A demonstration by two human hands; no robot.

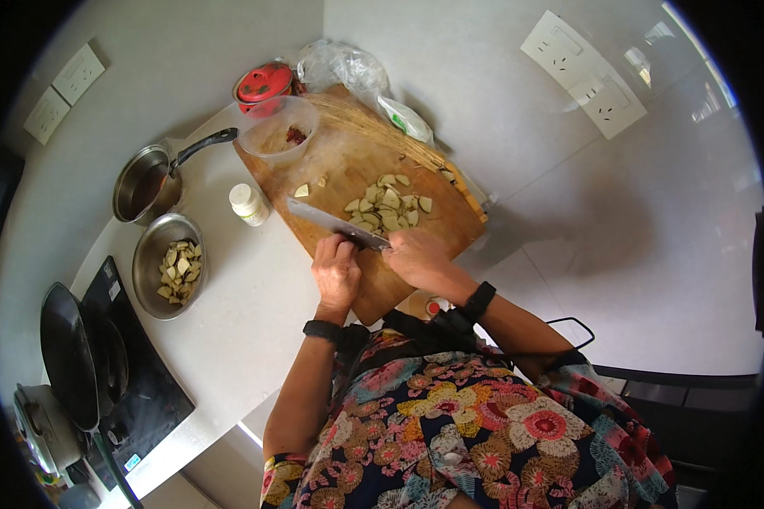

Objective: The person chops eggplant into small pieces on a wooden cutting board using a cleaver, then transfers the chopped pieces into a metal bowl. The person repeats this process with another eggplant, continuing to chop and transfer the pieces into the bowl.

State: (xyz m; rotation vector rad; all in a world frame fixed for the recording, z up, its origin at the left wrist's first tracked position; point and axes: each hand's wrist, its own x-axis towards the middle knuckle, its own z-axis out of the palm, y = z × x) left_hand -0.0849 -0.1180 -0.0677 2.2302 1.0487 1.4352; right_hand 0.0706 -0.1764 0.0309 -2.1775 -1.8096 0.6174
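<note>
My right hand (420, 257) grips the handle of a cleaver (331, 221), whose blade points up and left across the wooden cutting board (382, 289). Close against the near side of the blade, my left hand (336, 270) has its fingers curled down on the board. Something dark shows beside those fingertips, but hand and blade mostly hide it. Beyond the cleaver lies a pile of pale, dark-edged vegetable slices (388, 202), perhaps eggplant. One loose cut piece (302, 190) rests farther left, near the board's edge.
On the white counter (261, 318) stand a steel bowl of cut pieces (141, 267), a saucepan (127, 184) and a white bottle (248, 203). A clear plastic bowl (264, 143), lidded red pot (264, 83) and straw bundle (375, 127) are behind. A wok (70, 356) sits at left.
</note>
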